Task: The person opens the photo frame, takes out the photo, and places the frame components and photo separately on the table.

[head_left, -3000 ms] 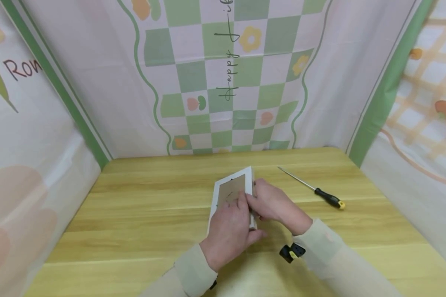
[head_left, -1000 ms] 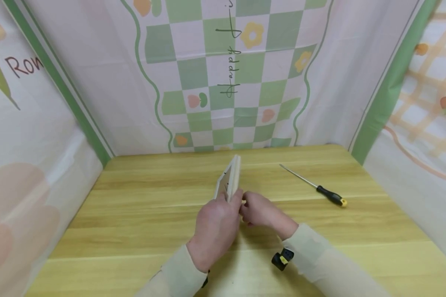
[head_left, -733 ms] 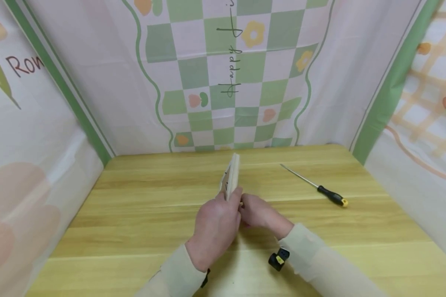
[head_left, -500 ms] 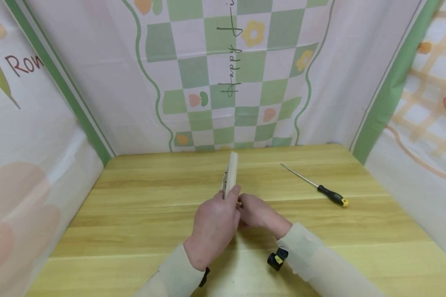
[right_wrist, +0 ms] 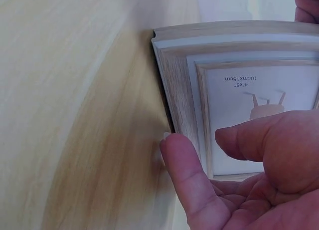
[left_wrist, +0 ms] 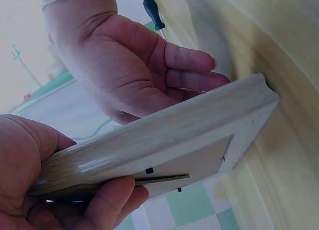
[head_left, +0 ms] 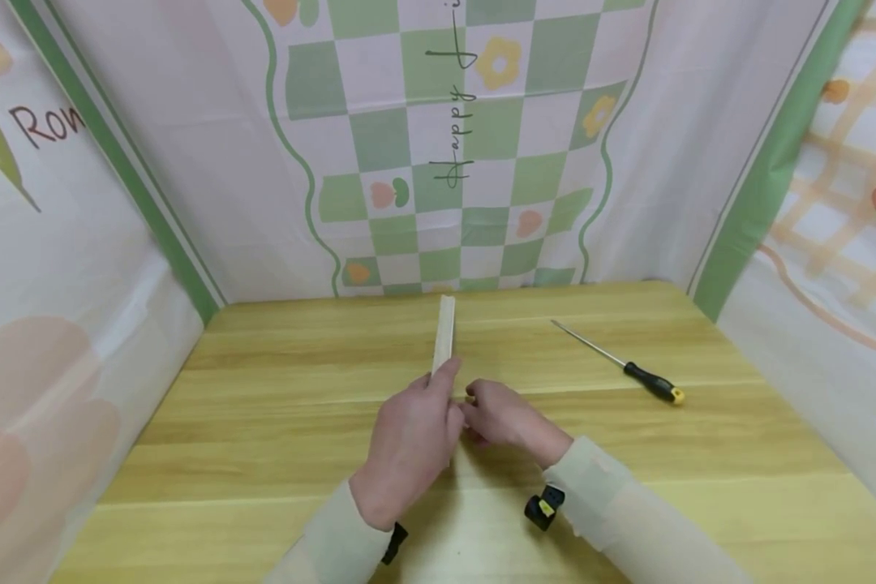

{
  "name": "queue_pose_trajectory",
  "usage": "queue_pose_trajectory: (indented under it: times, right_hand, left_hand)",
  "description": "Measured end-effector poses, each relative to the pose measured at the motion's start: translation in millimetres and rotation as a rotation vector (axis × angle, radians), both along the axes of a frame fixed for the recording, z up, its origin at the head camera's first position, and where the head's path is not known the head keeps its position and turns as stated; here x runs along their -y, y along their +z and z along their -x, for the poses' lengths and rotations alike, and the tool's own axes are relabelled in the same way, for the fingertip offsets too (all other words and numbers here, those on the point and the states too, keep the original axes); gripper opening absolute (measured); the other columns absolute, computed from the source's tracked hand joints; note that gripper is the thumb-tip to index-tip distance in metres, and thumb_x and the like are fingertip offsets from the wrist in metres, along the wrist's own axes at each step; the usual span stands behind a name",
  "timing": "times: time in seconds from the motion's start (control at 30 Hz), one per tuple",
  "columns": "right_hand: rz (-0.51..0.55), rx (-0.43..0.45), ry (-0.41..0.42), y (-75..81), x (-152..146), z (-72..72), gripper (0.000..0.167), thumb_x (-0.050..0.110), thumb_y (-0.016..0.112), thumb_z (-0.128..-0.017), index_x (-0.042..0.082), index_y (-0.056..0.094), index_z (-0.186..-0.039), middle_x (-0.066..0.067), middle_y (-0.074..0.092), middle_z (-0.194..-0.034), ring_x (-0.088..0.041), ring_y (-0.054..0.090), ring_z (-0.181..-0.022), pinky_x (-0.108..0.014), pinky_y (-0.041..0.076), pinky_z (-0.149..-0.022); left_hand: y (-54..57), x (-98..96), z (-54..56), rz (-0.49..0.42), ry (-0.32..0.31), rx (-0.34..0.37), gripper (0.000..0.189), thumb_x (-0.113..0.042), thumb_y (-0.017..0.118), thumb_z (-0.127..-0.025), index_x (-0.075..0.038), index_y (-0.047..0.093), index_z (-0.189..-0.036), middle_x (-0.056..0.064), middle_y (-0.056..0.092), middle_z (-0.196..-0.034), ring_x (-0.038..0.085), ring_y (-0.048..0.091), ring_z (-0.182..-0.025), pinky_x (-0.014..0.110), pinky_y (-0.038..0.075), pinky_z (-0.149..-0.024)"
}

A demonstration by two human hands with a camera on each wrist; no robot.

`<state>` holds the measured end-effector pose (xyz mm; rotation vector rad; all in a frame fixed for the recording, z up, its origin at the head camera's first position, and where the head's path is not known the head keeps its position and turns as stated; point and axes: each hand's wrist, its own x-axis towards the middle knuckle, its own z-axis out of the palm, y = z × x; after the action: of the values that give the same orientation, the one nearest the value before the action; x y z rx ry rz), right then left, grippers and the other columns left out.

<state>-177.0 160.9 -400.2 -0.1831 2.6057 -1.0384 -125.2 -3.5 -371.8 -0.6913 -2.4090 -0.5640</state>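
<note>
A picture frame [head_left: 444, 324] with pale wood-look edges stands on its side, seen nearly edge-on in the head view. My left hand [head_left: 409, 442] grips its near end, thumb along the edge and fingers [left_wrist: 117, 195] on the back beside a stand flap [left_wrist: 169, 178] and small black tabs [left_wrist: 149, 170]. My right hand [head_left: 507, 418] is at the front face, its thumb and index finger apart with nothing between them. In the right wrist view, the index fingertip [right_wrist: 177, 142] lies right at the frame's lower edge, and the thumb covers part of the printed insert [right_wrist: 239, 120].
To the right on the wooden table [head_left: 277, 405] lies a screwdriver [head_left: 650, 383] with a black and yellow handle, its shaft pointing away to the left. Patterned cloth [head_left: 438, 146] hangs behind and at both sides. A black wrist camera [head_left: 543, 508] sits under the right sleeve.
The frame has turned from showing its back to standing edge-on, and has shifted slightly left with my left hand. My right hand has let go of its side edge and lowered beside the front.
</note>
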Motion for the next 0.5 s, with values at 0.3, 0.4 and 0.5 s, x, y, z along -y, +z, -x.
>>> queue_pose_trajectory:
  times: [0.3, 0.4, 0.5]
  right_hand:
    - [0.057, 0.014, -0.021, -2.6, 0.5, 0.7, 0.031, 0.016, 0.06, -0.105, -0.009, 0.061, -0.122, -0.01, 0.069, -0.084, -0.021, 0.07, -0.071, -0.034, 0.061, -0.064]
    - [0.064, 0.01, -0.023, -3.7, 0.3, 0.3, 0.022, 0.014, 0.06, -0.103, -0.005, 0.063, -0.113, -0.01, 0.068, -0.083, -0.021, 0.069, -0.07, -0.034, 0.061, -0.063]
    - [0.066, 0.009, -0.02, -4.6, -0.8, 0.0, 0.021, 0.013, 0.06, -0.103, -0.005, 0.064, -0.113, -0.01, 0.068, -0.083, -0.021, 0.068, -0.07, -0.034, 0.061, -0.063]
  left_hand:
    - [0.8, 4.3, -0.6, -0.074, -0.001, 0.136, 0.05, -0.005, 0.065, -0.093, 0.0, 0.059, -0.142, 0.003, 0.064, -0.071, 0.004, 0.041, -0.05, 0.018, 0.033, -0.043]
    - [0.5, 6.6, -0.4, -0.077, 0.009, 0.157, 0.048, -0.007, 0.064, -0.096, 0.0, 0.059, -0.143, -0.003, 0.053, -0.063, 0.003, 0.038, -0.049, 0.019, 0.032, -0.041]
    - [0.9, 9.5, -0.5, -0.097, 0.007, 0.204, 0.048, -0.011, 0.064, -0.098, 0.0, 0.058, -0.144, -0.008, 0.043, -0.06, 0.003, 0.033, -0.048, 0.02, 0.031, -0.041]
